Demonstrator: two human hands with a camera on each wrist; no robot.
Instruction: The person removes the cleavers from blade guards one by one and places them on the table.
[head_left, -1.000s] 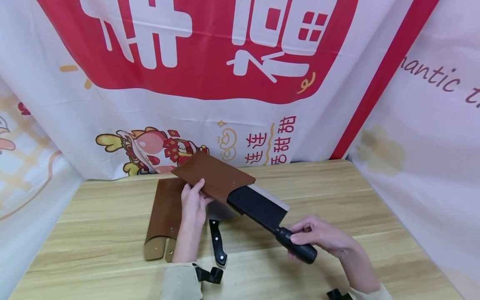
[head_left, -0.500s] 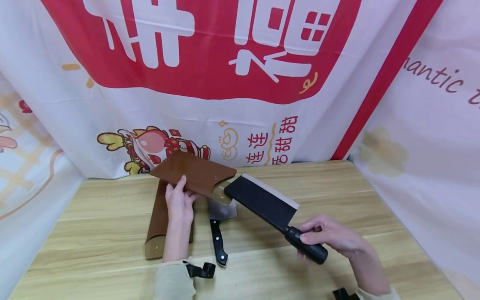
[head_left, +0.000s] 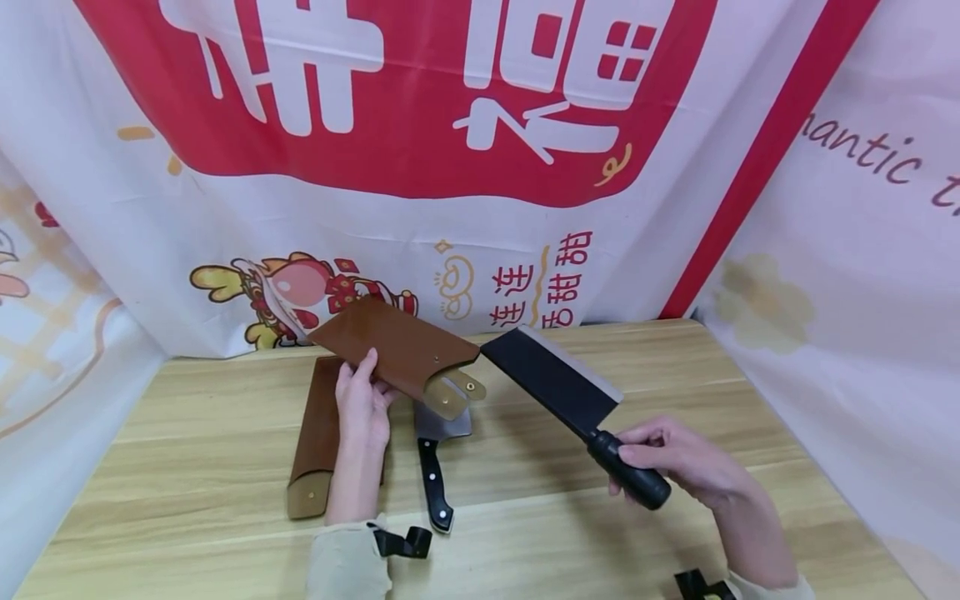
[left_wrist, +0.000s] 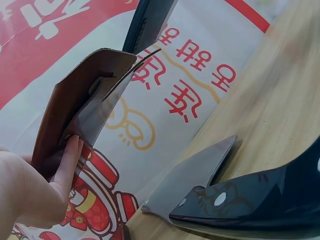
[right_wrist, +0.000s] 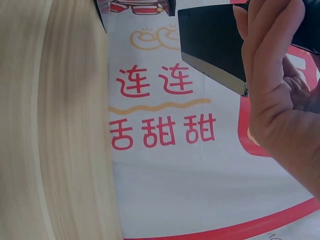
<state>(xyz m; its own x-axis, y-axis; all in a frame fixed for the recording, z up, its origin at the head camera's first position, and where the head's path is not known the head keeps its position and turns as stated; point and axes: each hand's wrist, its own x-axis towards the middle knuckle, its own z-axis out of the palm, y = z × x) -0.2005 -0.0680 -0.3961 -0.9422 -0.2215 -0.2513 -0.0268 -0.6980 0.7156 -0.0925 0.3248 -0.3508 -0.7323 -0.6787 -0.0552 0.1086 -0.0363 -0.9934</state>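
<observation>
My left hand (head_left: 362, 408) pinches a brown leather knife sheath (head_left: 397, 342) by its lower side, thumb on its face. The sheath is tilted above the table, its snap flaps (head_left: 447, 398) showing at the mouth. In my right hand (head_left: 678, 458) is a cleaver (head_left: 551, 379), gripped by its black handle. Its black blade with a bright edge is bare, the tip just off the sheath mouth. Below lies a second knife (head_left: 433, 483), with a riveted black handle; the sheath partly hides its wide steel blade. In the left wrist view, that knife (left_wrist: 240, 205) is close to the hand.
Another brown sheath (head_left: 313, 442) lies on the wooden table (head_left: 600, 550) at the left, partly behind my left forearm. A printed cloth (head_left: 637, 275) hangs along the table's back edge, with further cloth at both sides.
The cleaver has slid out of the sheath and moved right and slightly up with my right hand. My left hand has shifted left with the sheath, whose flaps have come into sight.
</observation>
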